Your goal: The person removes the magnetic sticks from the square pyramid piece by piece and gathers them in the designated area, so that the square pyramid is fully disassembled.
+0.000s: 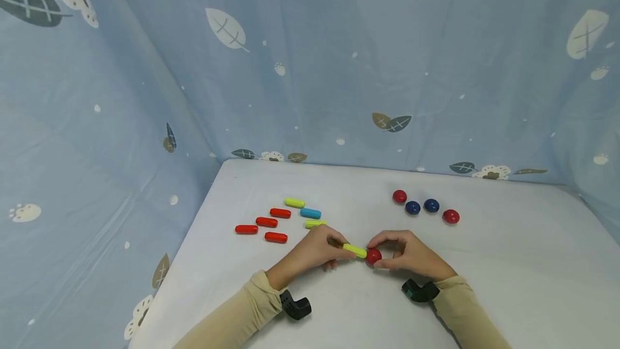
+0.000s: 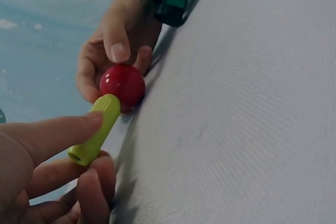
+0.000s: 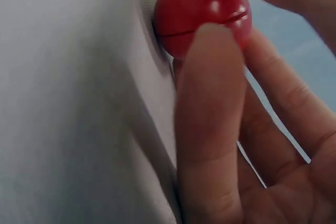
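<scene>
My left hand (image 1: 317,249) pinches a short yellow-green plastic rod (image 1: 355,251) between thumb and fingers. A small hole shows in the near end of the rod (image 2: 94,135) in the left wrist view. Its far end meets a glossy red ball (image 1: 373,257); whether the two are joined or only touching I cannot tell. My right hand (image 1: 411,255) holds the ball from the other side with thumb and fingers. Close up in the right wrist view, a dark seam runs round the red ball (image 3: 202,11), and the thumb partly covers it.
On the white table (image 1: 508,284), left of centre, lie several red rods (image 1: 266,222), a blue rod (image 1: 310,213) and two yellow-green rods (image 1: 294,202). Two red balls (image 1: 451,216) and two blue balls (image 1: 431,206) sit at the back right. Patterned blue cloth (image 1: 315,69) hangs behind.
</scene>
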`<state>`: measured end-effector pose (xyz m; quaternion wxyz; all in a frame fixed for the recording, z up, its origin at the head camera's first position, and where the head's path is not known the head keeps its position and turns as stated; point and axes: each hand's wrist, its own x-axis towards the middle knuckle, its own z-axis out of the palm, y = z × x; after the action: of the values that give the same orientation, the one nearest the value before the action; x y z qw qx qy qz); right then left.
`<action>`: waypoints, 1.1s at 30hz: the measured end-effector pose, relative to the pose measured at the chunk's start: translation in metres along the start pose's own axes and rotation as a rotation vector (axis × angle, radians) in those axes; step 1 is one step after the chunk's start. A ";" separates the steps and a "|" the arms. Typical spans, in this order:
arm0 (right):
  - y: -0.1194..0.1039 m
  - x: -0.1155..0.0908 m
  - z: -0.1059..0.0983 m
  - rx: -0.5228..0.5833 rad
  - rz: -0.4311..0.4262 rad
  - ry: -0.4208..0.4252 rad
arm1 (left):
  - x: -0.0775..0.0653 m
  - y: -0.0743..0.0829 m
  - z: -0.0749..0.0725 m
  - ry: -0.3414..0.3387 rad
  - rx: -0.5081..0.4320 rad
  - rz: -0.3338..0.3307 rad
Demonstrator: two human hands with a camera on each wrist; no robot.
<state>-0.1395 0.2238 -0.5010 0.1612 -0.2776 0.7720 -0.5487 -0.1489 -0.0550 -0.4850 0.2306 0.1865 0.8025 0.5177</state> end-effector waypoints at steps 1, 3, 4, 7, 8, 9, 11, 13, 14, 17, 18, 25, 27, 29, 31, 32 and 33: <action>0.000 0.000 0.000 -0.017 0.006 0.000 | 0.000 0.000 0.000 0.016 0.039 0.013; 0.000 0.000 0.001 -0.041 0.020 0.000 | 0.000 0.001 0.000 0.045 0.135 0.059; -0.001 0.000 0.001 -0.050 0.023 0.002 | 0.000 0.002 0.001 0.058 0.188 0.089; -0.002 0.001 0.000 -0.062 0.026 0.008 | 0.000 0.006 0.001 0.092 0.344 0.178; -0.002 0.001 0.001 -0.062 0.026 0.010 | 0.000 0.007 0.001 0.093 0.375 0.198; -0.002 0.001 0.001 -0.063 0.024 0.013 | -0.001 0.009 0.002 0.093 0.403 0.209; -0.001 0.000 0.001 -0.066 0.024 0.017 | -0.002 0.011 0.003 0.095 0.446 0.209; 0.000 0.000 0.001 -0.072 0.024 0.020 | -0.003 0.013 0.004 0.094 0.473 0.191; 0.000 0.000 0.001 -0.076 0.026 0.022 | -0.004 0.013 0.004 0.093 0.486 0.184; 0.002 -0.001 0.001 -0.090 0.043 0.045 | -0.007 0.012 0.000 0.107 0.548 0.163; 0.002 -0.001 0.000 -0.090 0.051 0.053 | -0.009 0.012 -0.003 0.118 0.566 0.155; 0.003 -0.001 -0.004 -0.073 0.093 0.054 | -0.030 0.002 -0.036 0.242 0.632 0.064; 0.003 0.000 -0.004 -0.067 0.090 0.050 | -0.035 0.000 -0.043 0.279 0.653 0.043; 0.003 0.000 -0.005 -0.064 0.085 0.048 | -0.037 -0.001 -0.049 0.305 0.669 0.024; 0.004 -0.001 -0.005 -0.064 0.081 0.049 | -0.039 -0.001 -0.054 0.321 0.683 0.007; 0.004 -0.001 -0.005 -0.062 0.080 0.049 | -0.038 -0.001 -0.056 0.326 0.686 -0.001; 0.005 -0.001 -0.004 -0.061 0.078 0.050 | -0.038 0.000 -0.057 0.330 0.688 -0.009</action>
<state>-0.1423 0.2290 -0.5040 0.1545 -0.2382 0.8024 -0.5249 -0.1496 -0.1184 -0.4582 0.0246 0.1637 0.9565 0.2403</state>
